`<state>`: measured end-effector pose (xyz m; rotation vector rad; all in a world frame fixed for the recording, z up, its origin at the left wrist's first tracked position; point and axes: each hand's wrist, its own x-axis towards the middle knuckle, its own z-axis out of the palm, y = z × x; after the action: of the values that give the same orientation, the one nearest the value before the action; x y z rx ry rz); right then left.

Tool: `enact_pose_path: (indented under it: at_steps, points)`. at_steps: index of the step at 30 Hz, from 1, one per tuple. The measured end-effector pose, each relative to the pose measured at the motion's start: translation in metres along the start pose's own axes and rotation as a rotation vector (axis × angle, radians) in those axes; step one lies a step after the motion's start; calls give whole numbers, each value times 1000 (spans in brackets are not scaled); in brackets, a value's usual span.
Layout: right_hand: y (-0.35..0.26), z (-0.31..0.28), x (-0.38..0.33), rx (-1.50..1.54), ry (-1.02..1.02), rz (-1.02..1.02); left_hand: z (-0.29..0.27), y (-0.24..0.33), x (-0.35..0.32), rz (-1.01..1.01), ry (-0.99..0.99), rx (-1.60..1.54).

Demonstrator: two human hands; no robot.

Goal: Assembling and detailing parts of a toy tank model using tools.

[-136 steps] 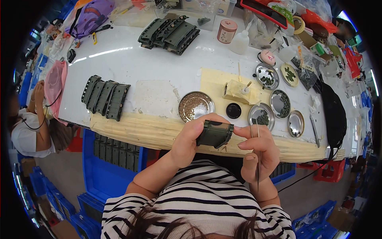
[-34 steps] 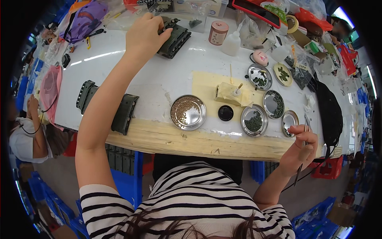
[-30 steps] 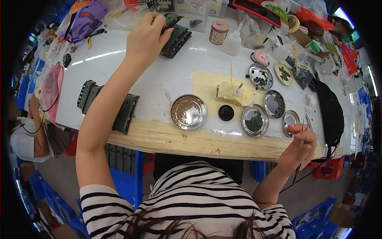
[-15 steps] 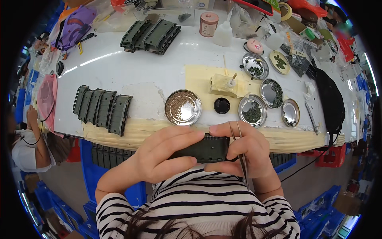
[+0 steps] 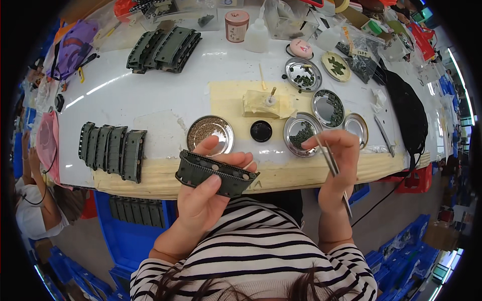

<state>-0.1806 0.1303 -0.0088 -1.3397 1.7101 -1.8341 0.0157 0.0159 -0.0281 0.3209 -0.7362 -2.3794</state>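
Observation:
My left hand (image 5: 201,203) holds a dark green, curved plastic piece (image 5: 213,173) tilted above the table's front edge. Its long sides are toothed, and several round pale or dark spots show along it. My right hand (image 5: 341,168), raised to the right, has metal tweezers (image 5: 330,163) in its grip, their prongs apart and pointing up. Its fingers are nearest to a round metal dish (image 5: 288,144) with small dark green bits (image 5: 301,132). Behind my left hand lies a metal dish (image 5: 226,138) of small brown bits. Whether the tweezers hold anything cannot be made out.
Similar green pieces stand in a row (image 5: 113,150) at left and in a stack (image 5: 165,49) farther back. A taped block (image 5: 261,104), a black round cap (image 5: 261,131) and more dishes (image 5: 328,108) sit mid-table. A black bag (image 5: 409,120) lies right; a blue crate (image 5: 118,236) sits below left.
My hands have come apart. The left has moved left with the green piece and tilted it; the right has moved right with the tweezers, toward the dish of green bits.

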Motion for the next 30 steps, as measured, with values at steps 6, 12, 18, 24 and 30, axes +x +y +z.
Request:
enact_pose_path:
  at_steps: [6,12,18,24,30]
  points:
    - [21,-25,18,-365,8,166,12,11,2,-41,106,106]
    - [32,-27,29,-428,23,77,19,15,5,-133,143,173]
    - [38,-32,29,-580,-88,41,24,16,7,-49,72,265]
    - [38,-31,28,-602,-112,46,12,10,1,-40,9,269]
    - [13,-15,25,-154,14,105,14,8,4,-153,-6,228]
